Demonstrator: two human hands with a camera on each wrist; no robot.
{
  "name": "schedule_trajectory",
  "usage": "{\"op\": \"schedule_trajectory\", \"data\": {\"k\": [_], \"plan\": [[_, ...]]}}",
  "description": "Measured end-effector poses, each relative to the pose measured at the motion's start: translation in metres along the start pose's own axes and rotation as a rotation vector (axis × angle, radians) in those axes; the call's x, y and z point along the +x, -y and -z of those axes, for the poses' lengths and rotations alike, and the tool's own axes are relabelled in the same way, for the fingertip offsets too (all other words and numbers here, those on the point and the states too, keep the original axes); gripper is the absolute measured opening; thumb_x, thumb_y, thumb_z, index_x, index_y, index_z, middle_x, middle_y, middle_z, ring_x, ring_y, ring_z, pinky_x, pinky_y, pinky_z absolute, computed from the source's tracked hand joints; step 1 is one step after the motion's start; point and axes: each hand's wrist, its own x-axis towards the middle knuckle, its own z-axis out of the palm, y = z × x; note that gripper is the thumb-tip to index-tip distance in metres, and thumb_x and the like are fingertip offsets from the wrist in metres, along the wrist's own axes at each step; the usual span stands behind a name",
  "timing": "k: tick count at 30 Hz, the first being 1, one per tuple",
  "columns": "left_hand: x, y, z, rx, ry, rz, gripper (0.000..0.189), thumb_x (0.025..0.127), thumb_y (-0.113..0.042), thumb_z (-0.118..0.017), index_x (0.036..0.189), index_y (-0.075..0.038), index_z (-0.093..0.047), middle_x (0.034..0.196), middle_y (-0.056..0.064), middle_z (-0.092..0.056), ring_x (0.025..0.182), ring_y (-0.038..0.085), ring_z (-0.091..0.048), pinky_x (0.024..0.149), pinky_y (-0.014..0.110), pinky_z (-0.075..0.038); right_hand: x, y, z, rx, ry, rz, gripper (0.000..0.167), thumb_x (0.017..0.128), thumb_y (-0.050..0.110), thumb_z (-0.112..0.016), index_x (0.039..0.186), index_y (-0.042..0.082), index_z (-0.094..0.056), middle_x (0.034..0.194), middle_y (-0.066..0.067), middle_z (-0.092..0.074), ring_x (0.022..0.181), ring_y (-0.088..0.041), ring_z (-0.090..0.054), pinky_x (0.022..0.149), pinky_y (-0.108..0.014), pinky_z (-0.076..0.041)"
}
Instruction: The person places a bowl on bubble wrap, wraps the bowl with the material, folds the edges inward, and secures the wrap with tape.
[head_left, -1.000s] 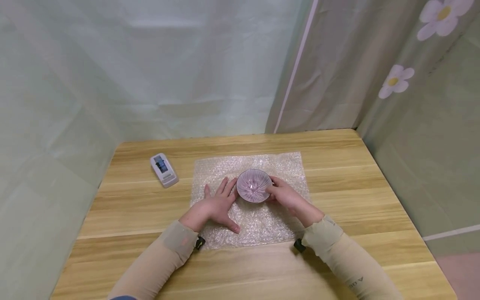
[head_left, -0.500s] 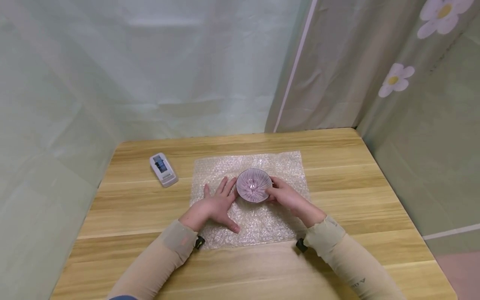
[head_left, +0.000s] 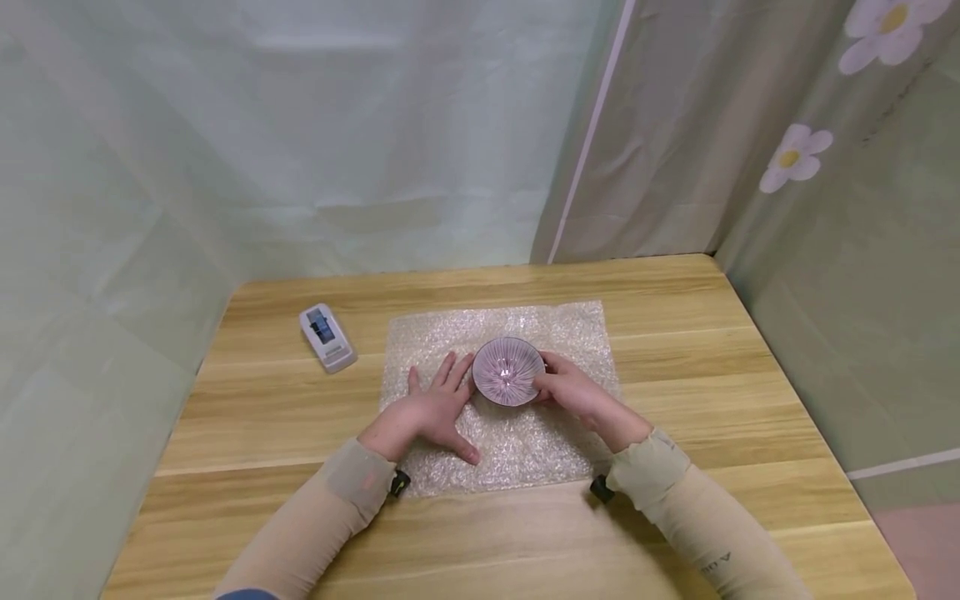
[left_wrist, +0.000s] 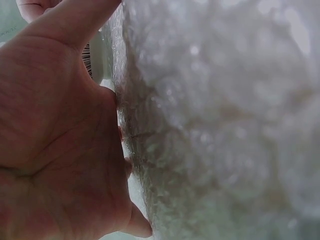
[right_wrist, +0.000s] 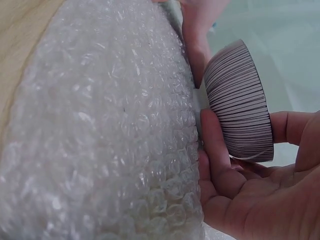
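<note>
A small bowl [head_left: 504, 367] with thin dark stripes and a purplish inside stands upright on a sheet of bubble wrap [head_left: 525, 450]. My right hand [head_left: 576, 393] holds the bowl at its right side, thumb over the rim and fingers curled underneath, as the right wrist view shows on the striped outer wall [right_wrist: 239, 100]. Flat on the wrap, my left hand [head_left: 435, 415] lies with fingers spread, its fingertips right at the bowl's left side. In the left wrist view the palm [left_wrist: 55, 130] hovers along the wrap's surface, and the bowl is hidden there.
A white handheld device [head_left: 327, 338] with a dark blue window lies on the wooden table [head_left: 270, 417], left of the wrap. Pale curtains [head_left: 390, 150] hang behind the table and along both sides.
</note>
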Motion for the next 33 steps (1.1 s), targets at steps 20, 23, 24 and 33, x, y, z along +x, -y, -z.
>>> {"op": "schedule_trajectory", "data": {"k": [20,23,24,33], "plan": [[0.001,0.000,0.000,0.003,0.020,0.017,0.155,0.056,-0.082,-0.088,0.172,-0.011,-0.013,0.177,0.005,0.024,0.160,0.035,0.025,0.107,0.084,0.020,0.001,0.001,0.003,-0.007,0.013,-0.011,0.076,0.094,0.005,-0.059,0.162,-0.010,-0.030,0.109,-0.017,-0.070,0.087,-0.016,-0.067,0.089,-0.031,-0.058],[0.002,0.001,-0.001,0.008,0.022,0.015,0.155,0.056,-0.083,-0.087,0.172,-0.011,-0.014,0.176,0.005,0.025,0.160,0.035,0.025,0.107,0.084,0.020,-0.001,0.000,0.003,-0.034,0.009,-0.017,0.075,0.094,0.006,-0.059,0.162,-0.009,-0.031,0.114,-0.018,-0.068,0.088,-0.016,-0.065,0.090,-0.031,-0.057],[0.001,0.000,0.000,0.002,0.021,0.013,0.155,0.055,-0.084,-0.087,0.172,-0.010,-0.016,0.177,0.005,0.024,0.160,0.036,0.024,0.108,0.085,0.019,-0.001,0.000,0.003,-0.041,0.009,-0.016,0.075,0.095,0.006,-0.059,0.162,-0.009,-0.031,0.115,-0.018,-0.068,0.088,-0.016,-0.065,0.090,-0.031,-0.057],[-0.001,0.000,0.001,-0.007,-0.011,-0.011,0.153,0.055,-0.085,-0.086,0.171,-0.007,-0.023,0.177,0.007,0.022,0.161,0.039,0.021,0.105,0.088,0.018,-0.001,-0.004,0.005,-0.063,0.018,0.012,0.072,0.098,0.010,-0.060,0.162,-0.008,-0.033,0.125,-0.023,-0.067,0.092,-0.019,-0.066,0.095,-0.036,-0.057]]}}
